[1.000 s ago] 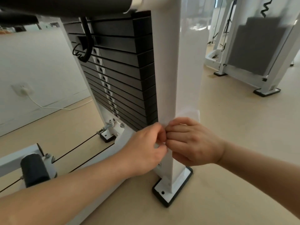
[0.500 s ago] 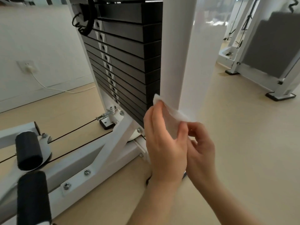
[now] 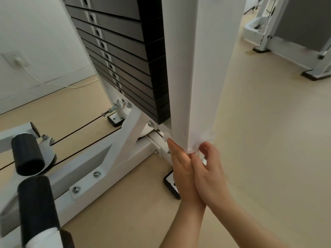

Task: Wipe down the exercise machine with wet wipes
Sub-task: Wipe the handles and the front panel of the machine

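Observation:
The exercise machine's white upright post (image 3: 200,68) rises in the middle of the view, with a black weight stack (image 3: 125,56) behind it on the left. A white wet wipe (image 3: 192,147) is wrapped around the post low down, near its foot. My left hand (image 3: 180,169) lies flat against the post's left face and presses the wipe's left edge. My right hand (image 3: 209,170) pinches the wipe at the post's front corner. Both hands touch each other side by side.
The machine's white base frame (image 3: 100,158) runs to the lower left with black foam rollers (image 3: 28,154) and two cables above the floor. A black foot plate (image 3: 172,185) sits under the post. Another machine (image 3: 293,38) stands at the back right. A plug and cord (image 3: 19,61) hang on the left wall.
Both hands slid the wipe down the post from mid-height to near its foot, after re-gripping it. The view dropped lower and closer to the base.

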Available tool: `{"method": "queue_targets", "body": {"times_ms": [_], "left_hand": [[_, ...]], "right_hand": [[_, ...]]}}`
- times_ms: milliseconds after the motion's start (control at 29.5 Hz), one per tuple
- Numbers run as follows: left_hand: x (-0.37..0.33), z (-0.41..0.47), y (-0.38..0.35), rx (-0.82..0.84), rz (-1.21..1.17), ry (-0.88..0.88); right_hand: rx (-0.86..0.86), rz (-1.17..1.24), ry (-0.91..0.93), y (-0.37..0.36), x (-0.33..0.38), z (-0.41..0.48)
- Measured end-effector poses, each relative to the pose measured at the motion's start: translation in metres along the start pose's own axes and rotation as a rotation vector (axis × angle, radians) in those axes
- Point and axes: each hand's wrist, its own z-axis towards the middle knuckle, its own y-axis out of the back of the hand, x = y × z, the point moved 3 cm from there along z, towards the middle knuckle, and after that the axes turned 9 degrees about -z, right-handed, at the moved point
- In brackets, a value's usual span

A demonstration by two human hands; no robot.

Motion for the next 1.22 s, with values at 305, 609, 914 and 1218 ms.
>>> {"method": "queue_targets", "body": {"times_ms": [305, 609, 914, 1218], "left_hand": [[-0.009, 0.000, 0.019, 0.012, 0.039, -0.241], [0.053, -0.031, 0.022, 0.583, 0.194, -0.066], [0.032, -0.016, 0.068, 0.629, 0.314, -0.350], [-0.010, 0.017, 0.091, 0.621, 0.328, -0.414]], "right_hand": [[0.201, 0.144, 0.076, -0.008, -0.006, -0.003], [0.251, 0.286, -0.294, -0.049, -0.067, 0.002], [0.194, 0.288, -0.252, -0.053, -0.081, 0.000], [0.005, 0.029, 0.173, -0.047, -0.021, 0.010]]}}
